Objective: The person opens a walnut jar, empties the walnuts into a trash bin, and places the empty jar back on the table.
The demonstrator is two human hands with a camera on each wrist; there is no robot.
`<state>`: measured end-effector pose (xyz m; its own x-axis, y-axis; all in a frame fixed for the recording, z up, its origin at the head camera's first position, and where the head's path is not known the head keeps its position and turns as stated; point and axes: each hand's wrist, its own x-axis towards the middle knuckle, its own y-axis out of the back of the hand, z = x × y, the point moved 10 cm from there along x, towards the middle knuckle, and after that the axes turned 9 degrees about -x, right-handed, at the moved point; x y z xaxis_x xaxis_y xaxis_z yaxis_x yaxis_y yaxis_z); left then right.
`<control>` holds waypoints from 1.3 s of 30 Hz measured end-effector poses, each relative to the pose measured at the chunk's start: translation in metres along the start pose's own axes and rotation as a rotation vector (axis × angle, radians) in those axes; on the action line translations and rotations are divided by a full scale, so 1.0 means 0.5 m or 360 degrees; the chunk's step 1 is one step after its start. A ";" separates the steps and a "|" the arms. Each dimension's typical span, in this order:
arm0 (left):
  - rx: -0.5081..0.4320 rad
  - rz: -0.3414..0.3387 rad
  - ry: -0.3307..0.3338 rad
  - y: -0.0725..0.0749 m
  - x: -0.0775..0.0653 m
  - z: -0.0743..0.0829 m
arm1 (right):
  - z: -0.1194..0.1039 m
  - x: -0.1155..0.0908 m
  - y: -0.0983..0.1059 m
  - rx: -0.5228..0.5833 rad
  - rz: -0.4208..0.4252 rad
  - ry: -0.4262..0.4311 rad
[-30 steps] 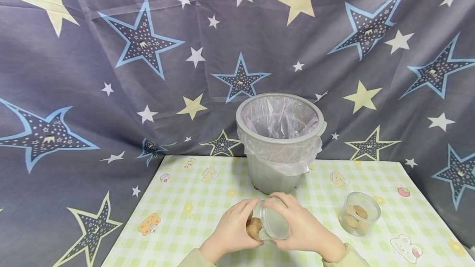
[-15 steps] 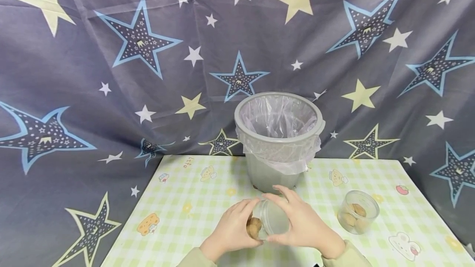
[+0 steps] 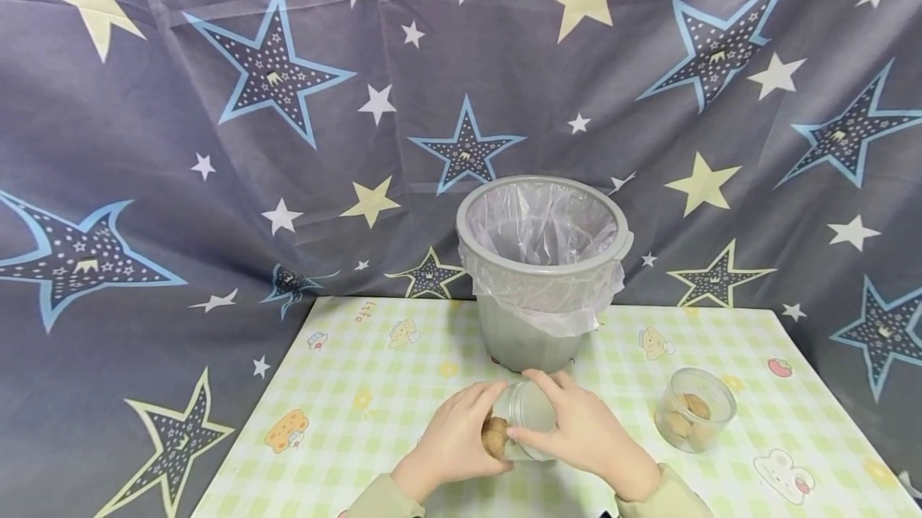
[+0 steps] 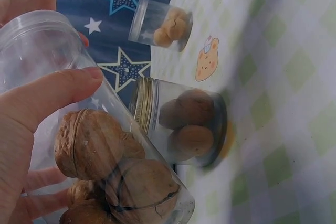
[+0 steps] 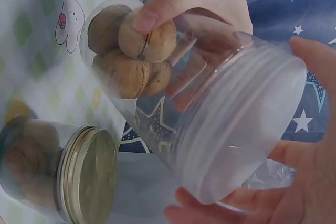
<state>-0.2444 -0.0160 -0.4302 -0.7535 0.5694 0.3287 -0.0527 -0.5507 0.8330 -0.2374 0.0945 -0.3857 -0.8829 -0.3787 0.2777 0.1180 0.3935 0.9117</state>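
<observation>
My left hand [image 3: 461, 434] grips a clear plastic jar [image 5: 202, 40], its thumb across the side wall. Several walnuts [image 4: 89, 142] lie gathered toward the jar's base. The jar is tilted on its side, its mouth end toward my right hand [image 3: 587, 430]. A frosted, see-through lid [image 5: 244, 124] covers that end, and the right fingers and thumb hold round its rim. Another jar with a gold lid [image 5: 86, 174] and walnuts inside stands close by in both wrist views. A third clear jar [image 3: 695, 410] with several walnuts stands to the right on the table.
A grey bin [image 3: 529, 334] lined with a thin clear bag [image 3: 540, 222] stands behind my hands. Green checked cloth with cartoon prints covers the table [image 3: 346, 414]. A dark star-patterned curtain [image 3: 403, 86] hangs along the back and sides.
Half a second ago my right fingers were spread wider round the lid; now they sit closer, with the thumb further left along the jar. My left hand has stayed round the jar.
</observation>
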 end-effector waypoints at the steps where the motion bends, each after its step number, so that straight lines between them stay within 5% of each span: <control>1: -0.0005 -0.0001 0.0005 0.000 0.000 0.000 | -0.001 0.000 -0.001 0.0005 -0.0008 0.0006; 7: -0.0034 -0.0006 0.0015 -0.004 -0.007 -0.002 | -0.011 -0.006 -0.002 0.0001 0.0003 0.0112; 15: -0.0042 0.0047 -0.0021 0.002 -0.012 -0.001 | -0.037 -0.012 0.016 -0.0071 0.0183 0.0364; 29: -0.0139 -0.0050 -0.0018 0.005 -0.016 -0.004 | -0.069 -0.030 0.031 -0.0006 0.0291 0.0719; 39: -0.0158 -0.0062 0.0013 0.005 -0.022 -0.013 | -0.063 -0.031 0.034 0.0059 0.0298 0.0752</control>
<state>-0.2407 -0.0275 -0.4347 -0.7548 0.5869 0.2929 -0.1467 -0.5863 0.7967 -0.2072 0.0807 -0.3652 -0.5451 -0.6330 0.5497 0.2308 0.5171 0.8242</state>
